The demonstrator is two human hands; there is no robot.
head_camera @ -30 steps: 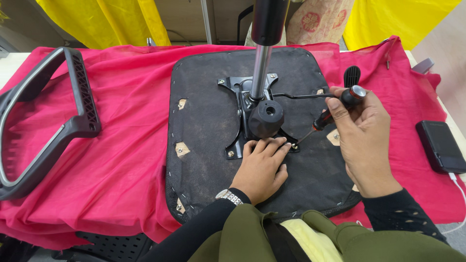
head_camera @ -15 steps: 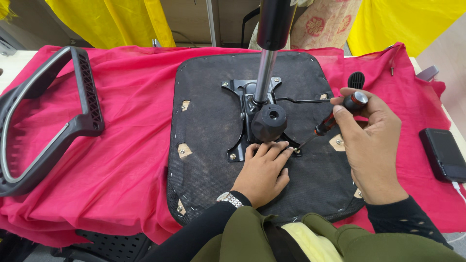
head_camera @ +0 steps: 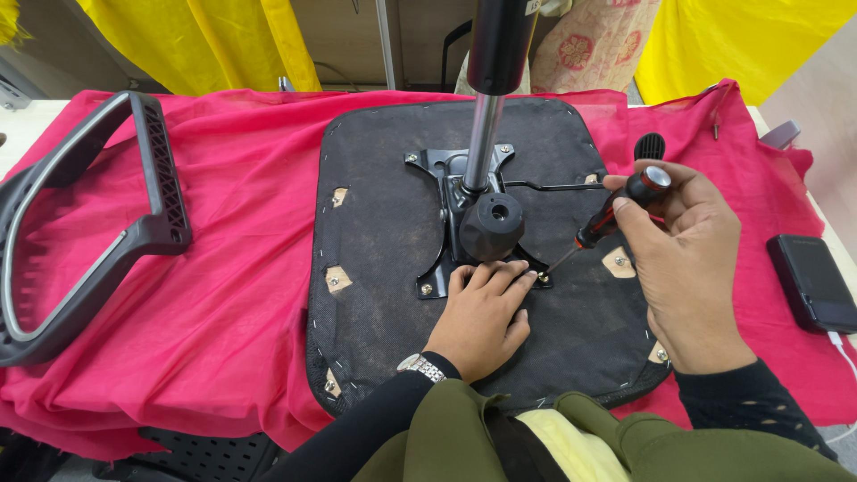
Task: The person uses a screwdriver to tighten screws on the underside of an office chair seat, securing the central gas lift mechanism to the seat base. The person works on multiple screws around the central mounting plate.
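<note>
- Our right hand (head_camera: 687, 268) grips a screwdriver (head_camera: 616, 210), fingers closed round its black-and-red handle; the thin shaft slants down-left, tip at the near right corner of the black metal bracket (head_camera: 464, 228).
- Our left hand (head_camera: 482, 317) lies flat, palm down, fingers loosely spread and holding nothing, fingertips touching the bracket's near edge.
- The bracket sits at the centre of an upturned black chair seat (head_camera: 384, 241); a chrome-and-black gas cylinder (head_camera: 486, 98) stands upright from it, a black round knob (head_camera: 491, 223) just in front.
- The seat rests on a red cloth (head_camera: 241, 268).
- A grey-black armrest frame (head_camera: 98, 232) lies well apart at left.
- A dark phone (head_camera: 812, 281) lies at right, near our right wrist.
</note>
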